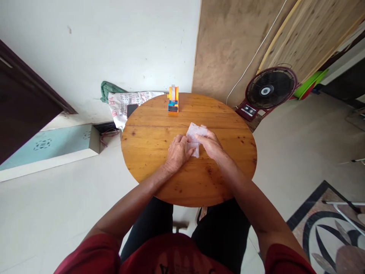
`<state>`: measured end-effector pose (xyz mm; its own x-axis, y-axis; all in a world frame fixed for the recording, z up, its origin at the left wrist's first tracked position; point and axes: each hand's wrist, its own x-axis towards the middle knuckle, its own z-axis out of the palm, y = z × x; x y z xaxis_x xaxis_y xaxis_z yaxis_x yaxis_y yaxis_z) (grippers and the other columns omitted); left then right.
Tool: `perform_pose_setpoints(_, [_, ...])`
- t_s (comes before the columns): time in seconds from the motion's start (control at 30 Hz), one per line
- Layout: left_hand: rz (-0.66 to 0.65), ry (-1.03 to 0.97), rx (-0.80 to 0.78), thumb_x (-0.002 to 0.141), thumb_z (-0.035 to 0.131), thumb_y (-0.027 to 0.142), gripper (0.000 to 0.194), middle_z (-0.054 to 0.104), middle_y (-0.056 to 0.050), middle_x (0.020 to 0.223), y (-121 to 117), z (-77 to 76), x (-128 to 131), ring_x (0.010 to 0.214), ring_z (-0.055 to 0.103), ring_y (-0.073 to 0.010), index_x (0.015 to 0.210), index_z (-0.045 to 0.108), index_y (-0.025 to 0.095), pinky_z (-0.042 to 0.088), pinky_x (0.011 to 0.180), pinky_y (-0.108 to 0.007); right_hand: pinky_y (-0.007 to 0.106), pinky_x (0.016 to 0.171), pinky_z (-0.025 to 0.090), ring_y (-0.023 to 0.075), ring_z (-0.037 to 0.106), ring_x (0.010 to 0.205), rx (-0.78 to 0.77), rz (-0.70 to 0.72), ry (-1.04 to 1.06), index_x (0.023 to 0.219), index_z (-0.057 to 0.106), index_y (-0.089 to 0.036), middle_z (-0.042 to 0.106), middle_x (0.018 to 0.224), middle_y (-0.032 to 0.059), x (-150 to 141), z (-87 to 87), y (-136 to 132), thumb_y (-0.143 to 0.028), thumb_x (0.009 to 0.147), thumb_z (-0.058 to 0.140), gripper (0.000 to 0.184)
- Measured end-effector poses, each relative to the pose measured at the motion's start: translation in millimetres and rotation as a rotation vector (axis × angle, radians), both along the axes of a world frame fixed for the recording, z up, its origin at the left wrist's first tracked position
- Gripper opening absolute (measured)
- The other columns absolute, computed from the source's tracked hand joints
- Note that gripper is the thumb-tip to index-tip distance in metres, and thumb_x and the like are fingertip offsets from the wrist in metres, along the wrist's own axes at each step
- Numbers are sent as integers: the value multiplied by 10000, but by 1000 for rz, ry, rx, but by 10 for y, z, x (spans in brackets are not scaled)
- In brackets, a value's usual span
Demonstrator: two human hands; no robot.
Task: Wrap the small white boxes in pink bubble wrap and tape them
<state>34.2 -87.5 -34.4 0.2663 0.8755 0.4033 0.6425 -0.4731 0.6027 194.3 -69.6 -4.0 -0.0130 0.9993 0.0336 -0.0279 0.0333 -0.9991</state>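
A small piece of whitish, translucent bubble wrap (196, 130), folded or wrapped over, is between my two hands near the middle of the round wooden table (148, 140). My left hand (178, 152) presses down on its left side, fingers bent and the thumb lying across the lower part. With thumb on top and fingers behind, my right hand (210, 143) pinches the wrap's upper right part. Whether anything lies inside the wrap cannot be made out. Beyond the hands, an orange and blue tape dispenser (173, 99) with a roll of tape stands at the table's far edge.
A dark red fan (266, 90) stands on the floor to the right of the table. Against the wall at the back left is a printed white sack (116, 108) with a green bag (110, 89). A pale blue box-like step (57, 146) lies farther left.
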Motion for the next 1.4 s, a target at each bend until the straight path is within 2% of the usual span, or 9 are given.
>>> perform_pose_setpoints(0.13, [98,-146,-116,757,767,276,416,585,-94,1110,23,-27,16,1048,595,-246,1095,550,167,526,938,-431,337,846,501,188,611,858,46,15,-12,921,603,-251,668,893,-7,10,-31,-13,-447,664,772,365])
perform_pose_setpoints(0.33, [17,-255,-241,770,758,306,703,530,-156,1327,58,-19,-13,1151,591,-264,1385,443,175,518,982,-446,284,714,443,141,497,705,98,4,-99,800,541,-241,543,745,-45,-18,39,-155,-463,684,744,322])
perform_pose_setpoints(0.6, [-90,-229,-241,819,696,220,407,659,-86,1184,79,24,-30,1117,615,-234,1213,592,205,488,1021,-404,250,608,415,132,499,661,116,-6,-298,832,568,-233,573,734,-45,-40,23,-385,-453,745,677,261])
perform_pose_setpoints(0.77, [-102,-303,-328,754,685,133,360,705,-40,1044,76,30,-29,899,649,-171,1094,584,197,528,849,-310,267,667,472,152,595,741,153,-15,-375,868,590,-246,690,897,-18,-59,-84,-469,-413,806,651,189])
perform_pose_setpoints(0.87, [-107,-343,-342,763,682,191,291,705,-20,948,74,5,-27,783,634,-149,1033,573,201,518,737,-269,342,889,505,212,666,1049,224,-5,-408,909,604,-265,733,1084,7,-57,-133,-516,-330,832,614,101])
perform_pose_setpoints(0.97, [-97,-340,-339,776,679,239,312,700,-6,901,66,-22,-25,745,629,-151,1069,572,218,518,706,-269,402,1078,432,221,578,1308,274,17,-462,982,617,-287,713,1254,13,-52,-131,-569,-258,844,570,149])
perform_pose_setpoints(1.13, [-150,-307,-298,812,659,230,333,725,-70,1038,92,10,-48,916,672,-195,1137,608,181,543,852,-326,407,1128,407,217,568,1336,366,48,-530,1040,624,-275,703,1301,37,-49,-115,-613,-166,805,519,280])
perform_pose_setpoints(1.23, [-287,-262,-299,814,619,154,307,719,-101,1142,131,95,-128,1058,669,-211,1118,660,155,522,980,-343,412,1123,423,217,581,1322,400,58,-555,1051,627,-273,703,1303,48,-34,-147,-597,-200,859,520,231])
perform_pose_setpoints(1.4, [-496,-141,-283,847,572,176,544,580,-128,1449,118,194,-353,1342,554,-250,1391,567,154,429,1159,-367,433,1146,414,227,567,1350,508,83,-588,1046,633,-263,705,1314,59,24,-235,-540,-233,920,505,182])
